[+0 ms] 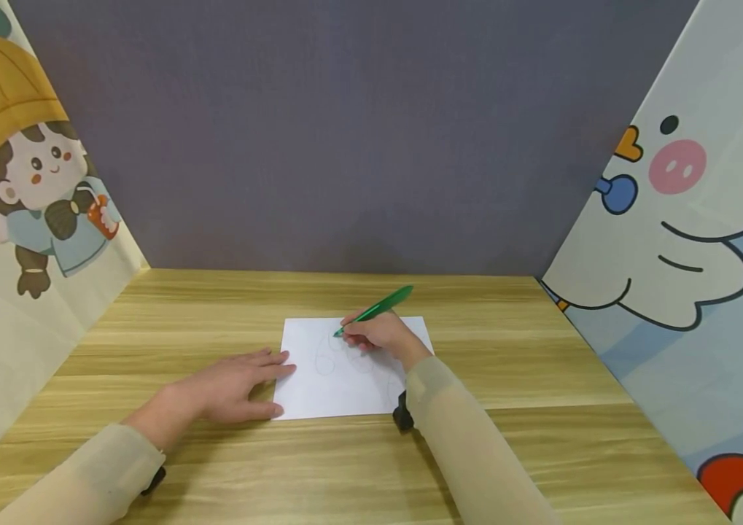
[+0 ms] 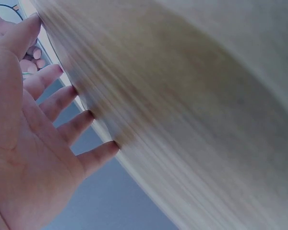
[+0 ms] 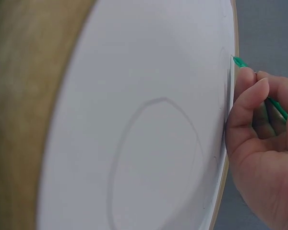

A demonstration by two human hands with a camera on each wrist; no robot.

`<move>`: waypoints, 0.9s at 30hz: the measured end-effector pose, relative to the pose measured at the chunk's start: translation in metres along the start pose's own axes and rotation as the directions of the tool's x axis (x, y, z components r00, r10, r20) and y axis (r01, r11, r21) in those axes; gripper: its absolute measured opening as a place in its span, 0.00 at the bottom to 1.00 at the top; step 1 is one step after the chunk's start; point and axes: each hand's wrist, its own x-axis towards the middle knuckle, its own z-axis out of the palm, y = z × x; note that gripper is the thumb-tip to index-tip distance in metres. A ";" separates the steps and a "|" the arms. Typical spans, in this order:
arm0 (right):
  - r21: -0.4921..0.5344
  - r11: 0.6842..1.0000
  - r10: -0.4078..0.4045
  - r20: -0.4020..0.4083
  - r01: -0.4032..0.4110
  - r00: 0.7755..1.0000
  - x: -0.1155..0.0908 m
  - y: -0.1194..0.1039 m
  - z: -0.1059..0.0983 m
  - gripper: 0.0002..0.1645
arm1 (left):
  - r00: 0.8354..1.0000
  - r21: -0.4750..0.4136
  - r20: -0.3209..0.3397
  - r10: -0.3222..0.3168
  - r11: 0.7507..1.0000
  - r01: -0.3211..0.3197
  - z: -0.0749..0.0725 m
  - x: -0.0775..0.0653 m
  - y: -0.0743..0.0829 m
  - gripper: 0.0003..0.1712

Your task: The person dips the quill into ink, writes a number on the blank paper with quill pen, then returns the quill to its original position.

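A white sheet of paper [image 1: 308,397] lies on the wooden table, bearing several faint drop-shaped outlines. My right hand [image 1: 380,334] pinches a green pen [image 1: 384,303] with a broad leaf-shaped upper end. Its tip meets the upper middle of the sheet, among the outlines. In the right wrist view the thumb and fingers of the right hand [image 3: 266,139] close round the pen, and a large drawn loop shows on the paper [image 3: 149,57]. Spread fingers of my left hand [image 1: 236,386] rest at the sheet's left edge; the left wrist view shows this hand [image 2: 43,129] with fingers extended.
The wooden table [image 1: 542,452] runs back to a dark grey panel [image 1: 345,131]. Side panels carry cartoon prints: a child in a yellow hat [image 1: 49,160] on the left, a white figure [image 1: 679,240] on the right. Black wrist devices show at both cuffs.
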 end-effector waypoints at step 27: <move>-0.041 0.999 -0.013 0.046 0.015 0.999 -0.001 -0.001 0.003 0.14 | 1.000 0.005 -0.006 0.000 1.000 0.000 -0.001 0.000 0.002 0.45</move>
